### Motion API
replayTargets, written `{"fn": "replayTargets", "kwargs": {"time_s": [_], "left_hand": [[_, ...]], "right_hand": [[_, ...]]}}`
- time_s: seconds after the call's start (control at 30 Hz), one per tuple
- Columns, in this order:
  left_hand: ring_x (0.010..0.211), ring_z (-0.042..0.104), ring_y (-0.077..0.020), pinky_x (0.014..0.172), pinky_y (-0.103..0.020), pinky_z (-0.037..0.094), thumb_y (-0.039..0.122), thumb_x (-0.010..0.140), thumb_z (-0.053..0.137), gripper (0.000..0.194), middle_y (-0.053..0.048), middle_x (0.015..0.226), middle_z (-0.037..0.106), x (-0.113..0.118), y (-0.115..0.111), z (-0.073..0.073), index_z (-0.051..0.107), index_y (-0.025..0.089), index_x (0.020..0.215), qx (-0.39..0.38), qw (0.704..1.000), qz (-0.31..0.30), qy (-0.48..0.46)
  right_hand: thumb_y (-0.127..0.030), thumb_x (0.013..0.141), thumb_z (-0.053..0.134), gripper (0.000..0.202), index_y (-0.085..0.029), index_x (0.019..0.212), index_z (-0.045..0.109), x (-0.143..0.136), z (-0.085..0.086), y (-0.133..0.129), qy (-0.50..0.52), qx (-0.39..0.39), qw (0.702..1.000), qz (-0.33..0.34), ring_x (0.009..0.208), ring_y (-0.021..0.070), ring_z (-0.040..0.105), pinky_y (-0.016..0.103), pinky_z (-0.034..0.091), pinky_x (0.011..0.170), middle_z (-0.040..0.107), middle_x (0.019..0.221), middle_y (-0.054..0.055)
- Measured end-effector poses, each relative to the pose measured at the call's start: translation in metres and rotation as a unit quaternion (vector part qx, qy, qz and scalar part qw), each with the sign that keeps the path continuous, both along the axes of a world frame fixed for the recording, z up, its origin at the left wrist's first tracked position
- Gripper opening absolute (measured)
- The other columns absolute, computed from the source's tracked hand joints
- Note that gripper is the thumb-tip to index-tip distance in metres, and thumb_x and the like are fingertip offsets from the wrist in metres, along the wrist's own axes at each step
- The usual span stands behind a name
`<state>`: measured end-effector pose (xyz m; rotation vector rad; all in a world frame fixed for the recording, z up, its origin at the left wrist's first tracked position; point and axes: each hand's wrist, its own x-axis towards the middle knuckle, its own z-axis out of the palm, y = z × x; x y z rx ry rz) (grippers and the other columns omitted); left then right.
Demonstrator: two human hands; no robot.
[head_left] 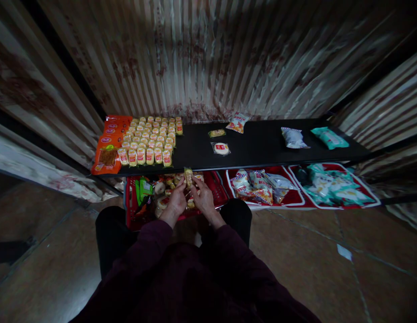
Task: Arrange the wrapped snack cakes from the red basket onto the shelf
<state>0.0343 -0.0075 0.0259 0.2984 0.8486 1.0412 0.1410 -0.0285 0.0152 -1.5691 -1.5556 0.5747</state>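
While we crouch before the low black shelf [262, 143], our left hand [176, 202] and right hand [203, 197] meet over the red basket [218, 190] on the floor, and together their fingertips pinch a small yellow snack packet [188, 176], held upright just below the shelf's front edge. Both hands have their fingers curled closed on that packet; the rest of the basket's load of small wrapped snacks, with a green packet [143, 188] at its left side, lies beneath our wrists.

On the shelf above, to the left, rows of the same yellow packets [151, 141] stand tightly side by side, and orange bags [109, 148] lie along their left flank, touching them. Toward the middle lie a round wrapped cake [221, 148], a small flat yellow packet [217, 133] behind it and a red-and-white bag [238, 122] near the wall. Further right sit a white bag [293, 137] and a teal bag [329, 137], well apart from the rows.

Under the shelf, right of the basket, two red trays hold more bags (one mixed [258, 184], one mostly teal [332, 186]). The shelf's front edge stands between our hands and the rows.
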Motion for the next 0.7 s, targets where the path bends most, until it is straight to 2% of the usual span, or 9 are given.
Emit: {"fn": "replayTargets", "kwargs": {"time_s": [0.2, 0.4, 0.57, 0.7], "left_hand": [[0.104, 0.059, -0.0184, 0.092, -0.031, 0.043, 0.019, 0.069, 0.063, 0.05, -0.003, 0.114, 0.067, -0.002, -0.001, -0.001, 0.062, 0.027, 0.118, 0.019, 1.0, -0.009, 0.004], [0.108, 0.058, -0.0188, 0.095, -0.03, 0.04, 0.015, 0.061, 0.067, 0.057, -0.004, 0.112, 0.068, -0.001, 0.001, -0.007, 0.064, 0.025, 0.117, 0.055, 0.998, 0.008, 0.006], [0.106, 0.058, -0.0192, 0.092, -0.029, 0.04, 0.011, 0.059, 0.068, 0.055, -0.005, 0.112, 0.068, 0.0, 0.003, -0.008, 0.066, 0.021, 0.113, 0.064, 0.997, 0.032, 0.03], [0.101, 0.06, -0.0176, 0.09, -0.028, 0.042, 0.011, 0.058, 0.069, 0.055, -0.005, 0.11, 0.067, 0.0, 0.005, -0.012, 0.065, 0.021, 0.112, 0.072, 0.996, 0.043, 0.03]], "right_hand": [[-0.037, 0.089, 0.048, 0.036, -0.021, 0.118, 0.061, -0.002, 0.003, 0.001, 0.018, 0.019, 1.0, -0.016, 0.114, 0.0243, 0.055, 0.041, 0.043, 0.1, 0.061, 0.121, 0.011], [-0.043, 0.085, 0.053, 0.039, -0.017, 0.111, 0.063, -0.003, -0.007, 0.005, 0.021, 0.01, 0.999, -0.046, 0.105, 0.0246, 0.059, 0.04, 0.048, 0.093, 0.061, 0.113, 0.014], [-0.042, 0.081, 0.057, 0.037, -0.018, 0.108, 0.065, -0.003, -0.014, 0.009, 0.029, -0.006, 0.998, -0.061, 0.1, 0.0247, 0.06, 0.04, 0.048, 0.09, 0.063, 0.106, 0.013], [-0.037, 0.08, 0.057, 0.038, -0.017, 0.111, 0.062, -0.002, -0.014, 0.013, 0.064, -0.015, 0.997, -0.05, 0.103, 0.0247, 0.06, 0.041, 0.047, 0.094, 0.064, 0.11, 0.012]]}}
